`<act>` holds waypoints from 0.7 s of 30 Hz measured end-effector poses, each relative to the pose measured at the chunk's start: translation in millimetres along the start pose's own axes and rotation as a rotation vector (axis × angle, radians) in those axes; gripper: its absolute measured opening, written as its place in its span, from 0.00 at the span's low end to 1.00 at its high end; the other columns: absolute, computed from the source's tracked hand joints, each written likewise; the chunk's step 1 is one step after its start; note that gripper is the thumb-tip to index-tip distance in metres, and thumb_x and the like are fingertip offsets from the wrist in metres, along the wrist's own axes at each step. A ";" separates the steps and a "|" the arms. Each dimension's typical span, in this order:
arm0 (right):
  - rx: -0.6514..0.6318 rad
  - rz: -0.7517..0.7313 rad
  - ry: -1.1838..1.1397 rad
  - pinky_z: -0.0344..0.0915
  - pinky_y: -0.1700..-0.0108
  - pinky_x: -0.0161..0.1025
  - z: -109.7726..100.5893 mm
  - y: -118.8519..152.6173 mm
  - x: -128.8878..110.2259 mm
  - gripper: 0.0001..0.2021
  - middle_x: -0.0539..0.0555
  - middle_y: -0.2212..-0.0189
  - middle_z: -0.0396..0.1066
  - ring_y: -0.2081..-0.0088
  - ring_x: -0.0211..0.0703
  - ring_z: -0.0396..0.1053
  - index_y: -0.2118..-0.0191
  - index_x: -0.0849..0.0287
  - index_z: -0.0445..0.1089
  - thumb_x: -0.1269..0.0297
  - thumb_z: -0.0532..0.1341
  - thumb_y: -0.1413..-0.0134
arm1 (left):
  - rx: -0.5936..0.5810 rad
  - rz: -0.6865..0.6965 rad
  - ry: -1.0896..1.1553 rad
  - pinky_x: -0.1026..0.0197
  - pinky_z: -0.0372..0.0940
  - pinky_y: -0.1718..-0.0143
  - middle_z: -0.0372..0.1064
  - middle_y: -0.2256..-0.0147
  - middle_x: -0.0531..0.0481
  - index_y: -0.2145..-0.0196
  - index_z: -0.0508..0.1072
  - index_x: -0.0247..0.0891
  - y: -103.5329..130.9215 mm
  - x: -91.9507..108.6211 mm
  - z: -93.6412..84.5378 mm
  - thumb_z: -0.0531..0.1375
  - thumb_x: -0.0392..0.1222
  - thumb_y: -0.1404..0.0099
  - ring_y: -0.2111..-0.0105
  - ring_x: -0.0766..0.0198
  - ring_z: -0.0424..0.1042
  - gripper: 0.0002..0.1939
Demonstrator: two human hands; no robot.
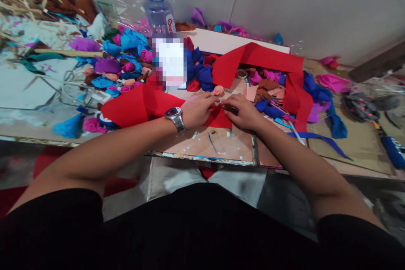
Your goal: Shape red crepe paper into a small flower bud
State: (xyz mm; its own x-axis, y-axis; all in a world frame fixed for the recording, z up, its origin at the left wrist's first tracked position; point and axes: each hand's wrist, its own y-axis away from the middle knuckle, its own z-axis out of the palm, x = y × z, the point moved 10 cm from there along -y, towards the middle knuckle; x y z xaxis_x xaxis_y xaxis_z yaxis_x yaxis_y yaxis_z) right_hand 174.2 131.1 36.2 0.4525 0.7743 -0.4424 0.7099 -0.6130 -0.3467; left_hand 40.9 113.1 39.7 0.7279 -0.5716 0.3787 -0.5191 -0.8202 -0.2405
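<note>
A long red strip (126, 105) of crepe-like paper lies folded over the work board and runs under my hands. My left hand (198, 112), with a metal watch on its wrist, pinches the strip's upper edge. Opposite it, my right hand (242, 112) has its fingers bent onto the same edge, the fingertips of both hands almost meeting. Below them, a red flap of the strip rests on the board. A small peach paper rosette (217, 90) sits just beyond my fingertips. To the right, another red length (268, 57) bends over the scraps.
A clear plastic bottle (160, 14) stands at the back, behind a blurred bright screen (171, 61). Coloured paper flowers (129, 42) are heaped at left, near green-handled pliers (44, 55). A blue strip (329, 141) lies at right. The table's front edge is close to my body.
</note>
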 end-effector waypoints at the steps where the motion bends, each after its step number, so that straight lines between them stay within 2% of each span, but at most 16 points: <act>1: 0.002 0.003 -0.001 0.70 0.44 0.57 0.2 -0.1 0.7 0.15 0.60 0.54 0.80 0.50 0.58 0.75 0.45 0.54 0.78 0.66 0.65 0.36 | -0.004 -0.010 0.014 0.46 0.70 0.42 0.78 0.44 0.39 0.40 0.78 0.38 -0.7 -0.1 -0.6 0.54 0.34 0.26 0.45 0.48 0.77 0.22; 5: 0.011 0.020 0.003 0.70 0.44 0.57 0.5 0.2 3.3 0.16 0.61 0.53 0.81 0.50 0.59 0.75 0.44 0.55 0.77 0.63 0.65 0.36 | 0.002 -0.023 0.062 0.50 0.70 0.42 0.79 0.43 0.40 0.39 0.78 0.37 -2.3 1.0 -3.9 0.51 0.31 0.26 0.44 0.52 0.78 0.24; 8: 0.024 0.033 0.008 0.70 0.46 0.56 -0.7 0.5 4.0 0.15 0.60 0.55 0.81 0.52 0.58 0.75 0.45 0.55 0.78 0.63 0.66 0.36 | 0.024 -0.028 0.061 0.51 0.70 0.43 0.80 0.46 0.41 0.39 0.78 0.38 -2.3 0.1 -6.6 0.52 0.30 0.28 0.47 0.53 0.78 0.25; 12: 0.029 0.044 0.013 0.69 0.47 0.56 -0.9 0.3 4.2 0.07 0.59 0.59 0.80 0.53 0.58 0.74 0.55 0.54 0.80 0.61 0.66 0.35 | 0.055 -0.045 0.011 0.50 0.70 0.48 0.79 0.52 0.40 0.38 0.77 0.38 -1.3 -3.7 -9.8 0.52 0.29 0.30 0.52 0.52 0.77 0.28; 15: 0.049 0.057 -0.001 0.68 0.47 0.56 -2.6 0.1 4.8 0.06 0.59 0.61 0.80 0.55 0.57 0.73 0.62 0.54 0.78 0.60 0.66 0.35 | 0.068 -0.040 0.007 0.48 0.69 0.49 0.79 0.52 0.39 0.37 0.77 0.37 -0.3 -4.6 -11.3 0.53 0.31 0.31 0.52 0.50 0.76 0.28; 18: 0.056 0.051 -0.022 0.69 0.48 0.54 -3.8 -0.4 1.6 0.07 0.58 0.63 0.80 0.57 0.55 0.73 0.63 0.54 0.76 0.60 0.65 0.33 | 0.062 0.009 0.010 0.46 0.68 0.45 0.78 0.47 0.38 0.39 0.77 0.36 0.9 0.6 -10.3 0.57 0.34 0.32 0.49 0.47 0.76 0.26; 21: 0.028 0.017 -0.025 0.69 0.50 0.53 -1.7 -1.3 -7.2 0.07 0.58 0.62 0.80 0.56 0.54 0.74 0.61 0.54 0.76 0.59 0.64 0.31 | 0.051 0.074 0.039 0.43 0.67 0.42 0.79 0.46 0.39 0.44 0.79 0.37 1.9 8.5 -8.0 0.59 0.44 0.29 0.47 0.46 0.75 0.19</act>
State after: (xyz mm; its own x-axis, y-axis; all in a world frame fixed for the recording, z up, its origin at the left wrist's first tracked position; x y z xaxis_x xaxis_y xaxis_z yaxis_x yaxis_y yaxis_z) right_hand 171.0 126.6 41.2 0.4508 0.7597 -0.4687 0.6865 -0.6307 -0.3619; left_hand 42.5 106.9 49.7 0.6702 -0.6301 0.3922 -0.5466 -0.7765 -0.3135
